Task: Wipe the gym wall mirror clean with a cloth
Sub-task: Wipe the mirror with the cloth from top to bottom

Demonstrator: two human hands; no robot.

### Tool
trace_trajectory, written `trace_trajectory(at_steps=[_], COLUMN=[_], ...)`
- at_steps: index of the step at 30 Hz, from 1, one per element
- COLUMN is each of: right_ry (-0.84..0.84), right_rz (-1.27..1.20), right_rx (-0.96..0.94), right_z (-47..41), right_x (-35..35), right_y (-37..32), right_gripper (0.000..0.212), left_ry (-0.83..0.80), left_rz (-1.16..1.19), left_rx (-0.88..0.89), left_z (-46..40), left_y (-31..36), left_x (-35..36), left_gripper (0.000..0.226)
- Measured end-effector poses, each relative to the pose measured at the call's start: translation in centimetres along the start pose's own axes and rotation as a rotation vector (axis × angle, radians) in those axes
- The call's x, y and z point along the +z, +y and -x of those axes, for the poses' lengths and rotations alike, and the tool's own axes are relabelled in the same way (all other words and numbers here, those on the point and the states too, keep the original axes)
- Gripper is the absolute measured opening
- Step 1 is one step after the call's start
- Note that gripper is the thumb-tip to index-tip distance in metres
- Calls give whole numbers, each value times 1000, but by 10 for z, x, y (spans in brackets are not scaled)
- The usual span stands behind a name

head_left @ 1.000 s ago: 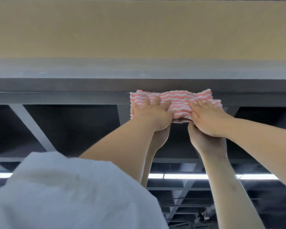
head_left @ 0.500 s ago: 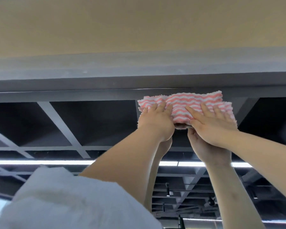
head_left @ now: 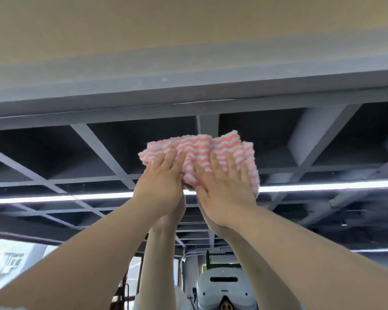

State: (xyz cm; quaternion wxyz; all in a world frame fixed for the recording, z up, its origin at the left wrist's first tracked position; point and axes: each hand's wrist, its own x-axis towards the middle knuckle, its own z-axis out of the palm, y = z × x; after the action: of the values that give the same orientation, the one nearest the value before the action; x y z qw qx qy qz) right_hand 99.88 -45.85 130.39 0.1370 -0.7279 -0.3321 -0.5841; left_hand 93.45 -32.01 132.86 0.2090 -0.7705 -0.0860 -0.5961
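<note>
A pink and white wavy-striped cloth (head_left: 202, 151) lies flat against the wall mirror (head_left: 76, 157), a little below the mirror's top edge. My left hand (head_left: 160, 186) presses on the cloth's lower left part with straight fingers. Beside it, my right hand (head_left: 225, 186) presses on the lower right part, fingers spread and straight. Both arms reach up from the bottom of the view. The mirror shows the reflected arms meeting my hands under the cloth.
Above the mirror runs a grey frame strip (head_left: 188, 86), then a tan wall (head_left: 188, 30). The mirror reflects a dark grid ceiling, a long light strip (head_left: 323, 186), a window at the lower left and a white head-worn device (head_left: 224, 291) at the bottom.
Both hands have slid the cloth down the mirror, away from its top edge. The view has tilted down, bringing more of the reflected ceiling and the headset into sight.
</note>
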Motion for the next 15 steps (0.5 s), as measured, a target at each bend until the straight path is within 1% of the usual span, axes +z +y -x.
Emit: trace_trajectory(at_steps=[2,3,4,6,8,9,11,12,13,14,15], right_ry=[-12,-1,28,90,100,83,24,-6,-25,-31,-29], right_rz=[-20,-47,-88,-147,-118,-82,-6,17,34,46,58], right_rx=[-55,-81,-99,-109,-96,-92,-101,-109,-118,-128,-135], right_z=[7,10,13,16,15,13,12,12,12,13,14], right_x=[2,3,3,1,0,-1,2,3,4,5,5], right_y=[-17,-24,-30,-40,-44,-43,-40,-36,-31,-25,-18], right_gripper=[54,52,48,40,39,42,54,58,59,60,61], left_ry=[0,25,69,179,286,299,223,143,58,9,-5], left_rz=[-8,-23,-27,0,62,108,107,77,58,46,40], left_rx=[-5,4,25,36,-69,-127,-227,-282,-335,-365,-374], left_z=[19,29,37,50,56,56,56,55,54,52,49], left_y=[-18,-25,-30,-36,-36,-33,-20,-12,-3,4,12], left_x=[3,5,6,6,3,3,2,4,8,11,14], left_gripper=[57,64,69,63,55,55,54,57,62,65,64])
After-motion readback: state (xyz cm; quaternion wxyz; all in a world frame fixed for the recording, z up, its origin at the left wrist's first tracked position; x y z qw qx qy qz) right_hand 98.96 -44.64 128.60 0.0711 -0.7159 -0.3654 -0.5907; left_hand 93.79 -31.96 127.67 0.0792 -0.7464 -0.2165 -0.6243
